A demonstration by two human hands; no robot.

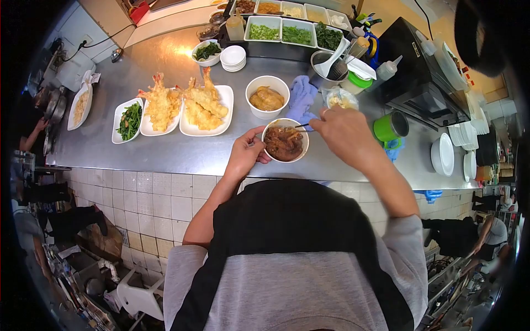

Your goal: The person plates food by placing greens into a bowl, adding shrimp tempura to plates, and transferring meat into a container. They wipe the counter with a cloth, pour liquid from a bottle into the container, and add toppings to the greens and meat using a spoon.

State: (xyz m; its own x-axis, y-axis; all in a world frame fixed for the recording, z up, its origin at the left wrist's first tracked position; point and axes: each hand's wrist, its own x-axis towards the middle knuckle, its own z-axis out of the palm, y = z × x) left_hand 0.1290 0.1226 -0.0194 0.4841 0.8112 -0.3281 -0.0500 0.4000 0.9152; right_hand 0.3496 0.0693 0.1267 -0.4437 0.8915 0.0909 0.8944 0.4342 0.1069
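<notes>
My left hand [247,152] grips the left side of a white paper bowl [286,160], thumb near the rim and fingers around the wall. Brown meat in dark sauce [286,142] fills it. Over the bowl's right edge, my right hand [346,135] is closed on a thin dark-handled utensil [301,126] that reaches to the meat; the fingers hide most of it. Just behind stands a second white paper bowl [267,113] with pale brown food. A crumpled blue cloth [302,95] lies beside that bowl, close to my right hand.
Left on the steel counter [182,157] are two plates of tempura [207,110] and a dish of greens [128,122]. Topping trays [264,30] line the back. At right stand a black microwave [419,71], a green cup [386,128] and white dishes [442,154]. Other people are at both edges.
</notes>
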